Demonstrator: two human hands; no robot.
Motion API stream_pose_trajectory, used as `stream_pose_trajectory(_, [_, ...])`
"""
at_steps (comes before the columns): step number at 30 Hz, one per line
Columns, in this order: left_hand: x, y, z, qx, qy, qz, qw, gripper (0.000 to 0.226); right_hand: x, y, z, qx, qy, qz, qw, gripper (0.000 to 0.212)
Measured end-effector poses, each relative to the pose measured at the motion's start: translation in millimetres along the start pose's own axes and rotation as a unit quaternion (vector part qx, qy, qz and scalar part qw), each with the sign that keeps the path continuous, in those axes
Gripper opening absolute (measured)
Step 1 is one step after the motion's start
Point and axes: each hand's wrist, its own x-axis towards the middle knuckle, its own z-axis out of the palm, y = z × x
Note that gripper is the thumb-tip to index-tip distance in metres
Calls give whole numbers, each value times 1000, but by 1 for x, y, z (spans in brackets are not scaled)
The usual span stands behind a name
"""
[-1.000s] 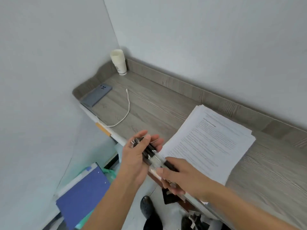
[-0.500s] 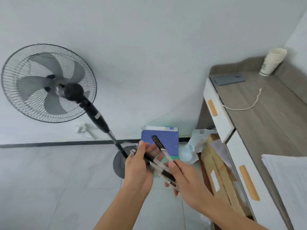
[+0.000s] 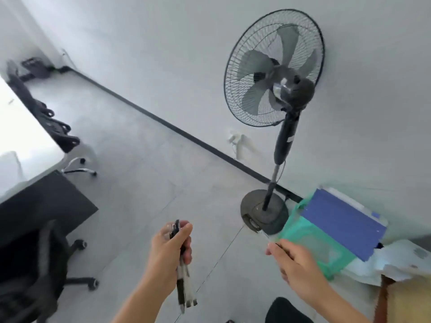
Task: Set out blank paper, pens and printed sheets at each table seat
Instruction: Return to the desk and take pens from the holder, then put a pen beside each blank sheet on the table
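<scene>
My left hand is closed around a bundle of black-and-clear pens, which hang down below my fist over the grey floor. My right hand is apart from it to the right, fingers closed, with the blurred clear tip of a single pen sticking out past my thumb. No paper or printed sheets are in view.
A white table runs along the left edge with black office chairs beside it. A standing fan is by the wall, its base on the floor. A blue folder and a green bag lie at the right.
My view has swung left, away from the wooden desk and printed sheets, toward the white table. My hands have come apart: the left keeps the bundle, the right has one pen.
</scene>
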Motion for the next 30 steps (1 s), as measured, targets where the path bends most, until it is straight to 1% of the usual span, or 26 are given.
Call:
stream_pose_trajectory(3, [13, -2, -51, -23, 69, -19, 997, 8, 32, -10, 22, 1, -41, 43, 998, 32])
stream_pose_trajectory(7, [38, 0, -101, -69, 148, -32, 986, 9, 94, -30, 55, -15, -83, 64, 994, 34])
stream_pose_trajectory(11, [67, 14, -133, -119, 229, -32, 965, 8, 176, -67, 98, -33, -142, 57, 988, 34])
stream_pose_trajectory(13, [80, 26, -147, -143, 268, -19, 953, 6, 214, -90, 124, -46, -168, 44, 984, 35])
stream_pose_trajectory(15, [93, 41, -159, -164, 302, -4, 939, 7, 250, -116, 155, -62, -211, 25, 975, 35])
stream_pose_trajectory(20, [117, 60, -189, -242, 342, -9, 908, 6, 310, -174, 233, -112, -311, -24, 943, 38])
stream_pose_trajectory(22, [127, 64, -206, -260, 364, -10, 894, 6, 328, -189, 265, -126, -338, -32, 932, 38])
stream_pose_trajectory(27, [163, 71, -260, -301, 402, -12, 865, 6, 364, -208, 341, -145, -370, -11, 917, 38])
stream_pose_trajectory(30, [196, 88, -308, -314, 406, 0, 858, 8, 389, -223, 398, -143, -374, 2, 916, 38])
